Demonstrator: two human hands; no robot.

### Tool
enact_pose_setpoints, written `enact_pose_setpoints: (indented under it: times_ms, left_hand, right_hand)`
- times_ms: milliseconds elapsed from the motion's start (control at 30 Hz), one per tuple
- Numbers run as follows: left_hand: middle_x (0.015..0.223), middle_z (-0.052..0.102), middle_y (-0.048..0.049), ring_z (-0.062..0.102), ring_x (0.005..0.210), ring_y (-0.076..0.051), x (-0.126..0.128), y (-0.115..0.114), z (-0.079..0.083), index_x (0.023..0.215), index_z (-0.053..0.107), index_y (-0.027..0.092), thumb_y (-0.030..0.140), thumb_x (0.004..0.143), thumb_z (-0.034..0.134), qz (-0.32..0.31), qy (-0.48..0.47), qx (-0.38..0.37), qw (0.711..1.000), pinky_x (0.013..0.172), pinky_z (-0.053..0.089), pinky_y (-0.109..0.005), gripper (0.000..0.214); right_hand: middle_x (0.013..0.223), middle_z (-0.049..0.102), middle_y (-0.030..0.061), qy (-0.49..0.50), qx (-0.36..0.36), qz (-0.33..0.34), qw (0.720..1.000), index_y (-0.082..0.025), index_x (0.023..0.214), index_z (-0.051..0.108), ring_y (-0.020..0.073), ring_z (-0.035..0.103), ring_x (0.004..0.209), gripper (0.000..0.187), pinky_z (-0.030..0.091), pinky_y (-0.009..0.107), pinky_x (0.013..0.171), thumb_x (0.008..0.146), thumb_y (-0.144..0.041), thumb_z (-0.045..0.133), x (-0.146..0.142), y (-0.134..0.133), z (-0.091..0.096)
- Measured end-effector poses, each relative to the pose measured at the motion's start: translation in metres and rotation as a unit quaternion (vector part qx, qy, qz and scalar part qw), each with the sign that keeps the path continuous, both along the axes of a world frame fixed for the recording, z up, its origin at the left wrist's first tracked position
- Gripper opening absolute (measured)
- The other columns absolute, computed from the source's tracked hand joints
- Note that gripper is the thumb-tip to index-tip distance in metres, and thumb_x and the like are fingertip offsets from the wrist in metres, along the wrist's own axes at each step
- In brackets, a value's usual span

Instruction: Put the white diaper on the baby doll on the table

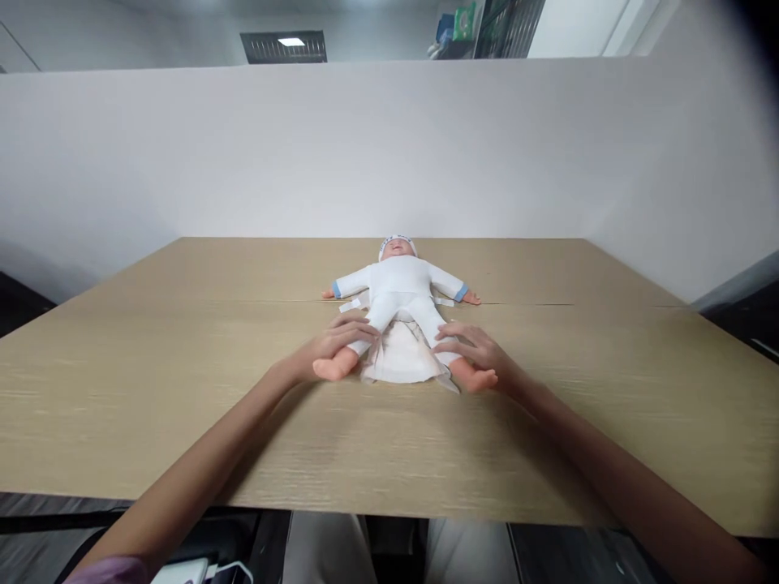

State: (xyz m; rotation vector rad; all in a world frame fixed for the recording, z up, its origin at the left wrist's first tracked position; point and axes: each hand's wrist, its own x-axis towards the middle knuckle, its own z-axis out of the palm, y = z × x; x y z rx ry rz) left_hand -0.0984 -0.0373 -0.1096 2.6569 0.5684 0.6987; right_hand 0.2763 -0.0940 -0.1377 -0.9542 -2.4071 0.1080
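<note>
A baby doll [400, 280] in a white suit with blue cuffs lies on its back, its head toward the far edge and its legs parted toward me. It wears a white cap with dark marks. Under its hips and between its legs is a spread white diaper [402, 361], with pale tabs showing at both sides of the waist. My left hand [337, 339] rests with extended fingers on the doll's leg at the left. On the leg at the right, my right hand [473, 345] lies with its fingers spread. My thumbs are hard to make out.
The doll lies on a wide wooden table [182, 365] with a thin seam across it. Pale partition walls [365, 146] rise behind and at the right. Below the near edge are my legs [329, 551] and a white device with a cable [188, 571].
</note>
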Motion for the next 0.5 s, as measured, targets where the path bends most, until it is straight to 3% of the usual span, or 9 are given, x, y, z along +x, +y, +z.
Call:
enact_pose_setpoints:
  times_ms: [67, 167, 333, 500]
  left_hand:
    - [0.144, 0.063, -0.0123, 0.046, 0.145, -0.032, -0.007, -0.003, -0.014, 0.136, 0.062, 0.023, 0.024, 0.089, 0.071, -0.002, 0.010, 0.000, 1.000, 0.118, 0.043, -0.054, 0.048]
    - [0.150, 0.059, -0.0099, 0.042, 0.147, -0.033, -0.008, -0.007, -0.018, 0.142, 0.058, 0.025, 0.016, 0.085, 0.072, -0.004, 0.039, -0.002, 0.999, 0.118, 0.043, -0.055, 0.060]
    - [0.155, 0.055, -0.0079, 0.039, 0.149, -0.033, -0.006, -0.010, -0.007, 0.147, 0.053, 0.030, 0.009, 0.083, 0.073, 0.003, 0.070, -0.037, 0.997, 0.115, 0.046, -0.056, 0.070]
    - [0.158, 0.052, -0.0060, 0.034, 0.151, -0.032, -0.008, -0.010, -0.015, 0.151, 0.049, 0.032, 0.008, 0.091, 0.064, -0.005, 0.081, -0.049, 0.995, 0.118, 0.043, -0.057, 0.066]
  right_hand:
    - [0.135, 0.067, 0.0065, -0.017, 0.000, -0.002, 1.000, -0.029, 0.120, 0.074, 0.0248, 0.055, 0.139, 0.041, 0.047, 0.046, 0.112, 0.096, -0.022, 0.040, 0.004, 0.002, -0.014]
    - [0.139, 0.067, 0.0062, -0.035, -0.014, 0.000, 0.999, -0.030, 0.121, 0.073, 0.0245, 0.053, 0.142, 0.040, 0.046, 0.047, 0.115, 0.097, -0.019, 0.043, 0.007, 0.005, -0.024]
    - [0.142, 0.064, 0.0066, -0.036, -0.042, 0.005, 0.998, -0.031, 0.123, 0.072, 0.0233, 0.050, 0.145, 0.038, 0.046, 0.047, 0.116, 0.101, -0.017, 0.044, 0.009, 0.006, -0.021]
    - [0.144, 0.062, 0.0063, -0.006, -0.076, 0.027, 0.997, -0.035, 0.128, 0.072, 0.0234, 0.052, 0.143, 0.038, 0.048, 0.044, 0.115, 0.104, -0.019, 0.047, 0.012, 0.006, -0.021]
